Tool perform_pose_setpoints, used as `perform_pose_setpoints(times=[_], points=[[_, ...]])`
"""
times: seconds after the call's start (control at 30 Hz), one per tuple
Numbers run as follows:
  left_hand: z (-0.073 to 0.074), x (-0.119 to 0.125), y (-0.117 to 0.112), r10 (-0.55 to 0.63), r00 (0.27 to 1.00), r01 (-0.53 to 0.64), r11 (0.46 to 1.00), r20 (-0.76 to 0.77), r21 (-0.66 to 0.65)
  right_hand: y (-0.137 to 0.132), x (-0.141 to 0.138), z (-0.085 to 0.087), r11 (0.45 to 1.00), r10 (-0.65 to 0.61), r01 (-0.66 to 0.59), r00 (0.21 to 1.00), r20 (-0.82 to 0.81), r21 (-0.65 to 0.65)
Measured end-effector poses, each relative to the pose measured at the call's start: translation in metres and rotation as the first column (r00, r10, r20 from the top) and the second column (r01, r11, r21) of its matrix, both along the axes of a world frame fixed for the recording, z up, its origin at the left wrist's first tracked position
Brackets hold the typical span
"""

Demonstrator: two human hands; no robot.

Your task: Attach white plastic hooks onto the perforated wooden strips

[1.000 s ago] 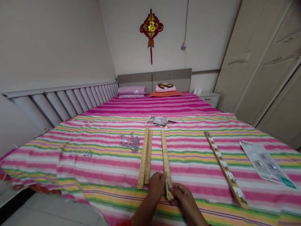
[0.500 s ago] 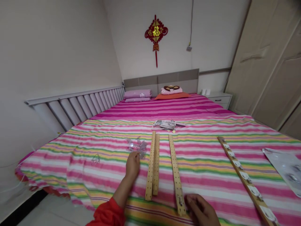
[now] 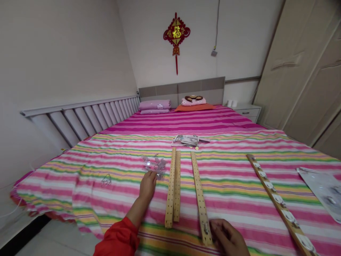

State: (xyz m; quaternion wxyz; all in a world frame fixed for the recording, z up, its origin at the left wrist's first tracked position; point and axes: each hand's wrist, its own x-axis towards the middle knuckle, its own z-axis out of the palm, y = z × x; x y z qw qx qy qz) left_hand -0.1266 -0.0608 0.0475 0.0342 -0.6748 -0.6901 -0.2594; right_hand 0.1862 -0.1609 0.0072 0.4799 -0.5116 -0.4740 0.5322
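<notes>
My left hand (image 3: pixel 147 185), in a red sleeve, is at the near edge of a loose pile of small shiny, see-through pieces (image 3: pixel 159 166). Its fingers are bunched together, and whatever lies between them is hidden. Down at the front, my right hand (image 3: pixel 229 236) is closed beside the near end of a wooden strip with rows of holes (image 3: pixel 198 193). A small metal fitting (image 3: pixel 205 228) sits on that end, close to my fingertips. Two more holed wooden strips (image 3: pixel 170 192) lie side by side between my hands.
Farther right lies a wooden strip with several white round pieces and metal hooks (image 3: pixel 278 201). Beyond it is a clear plastic package (image 3: pixel 323 193). Another crumpled package (image 3: pixel 188 140) rests ahead, and a thin wire tangle (image 3: pixel 106 180) on the left. Everything lies on a striped bedsheet (image 3: pixel 226 170).
My left hand has shifted slightly left and back from the shiny pieces. My right hand stays by the strip's near end. The view has moved a little.
</notes>
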Motion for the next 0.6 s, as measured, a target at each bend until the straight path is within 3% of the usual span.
perform_pose_setpoints(times=[0.1, 0.23, 0.33, 0.4, 0.47, 0.5, 0.6], points=[[0.002, -0.001, 0.001, 0.008, 1.0, -0.008, 0.999, -0.009, -0.033, -0.002, -0.002, -0.003, 1.0, -0.007, 0.007, 1.0, -0.021, 0.004], [-0.002, -0.005, -0.003, 0.036, 0.999, -0.037, 0.999, 0.025, 0.017, -0.005, -0.004, -0.006, 1.0, -0.011, 0.011, 0.999, -0.033, 0.01], [-0.008, -0.01, -0.008, 0.043, 0.986, -0.057, 0.995, 0.163, 0.081, -0.008, -0.004, -0.006, 0.998, -0.058, 0.058, 0.997, -0.042, 0.015], [-0.008, -0.013, -0.012, 0.055, 0.935, -0.095, 0.991, 0.35, 0.097, -0.008, -0.004, -0.005, 0.997, -0.078, 0.079, 0.996, -0.04, 0.017], [-0.005, -0.013, -0.018, 0.054, 0.8, -0.132, 0.987, 0.597, 0.087, -0.008, -0.004, -0.003, 0.996, -0.091, 0.091, 0.995, -0.034, 0.017], [-0.002, -0.011, -0.021, 0.031, 0.693, -0.119, 0.99, 0.72, 0.071, -0.008, -0.004, -0.002, 0.995, -0.094, 0.094, 0.995, -0.031, 0.018], [0.012, 0.004, -0.037, -0.028, 0.25, 0.06, 0.998, 0.968, 0.013, -0.006, -0.004, 0.002, 0.998, -0.054, 0.055, 0.998, -0.036, 0.02]])
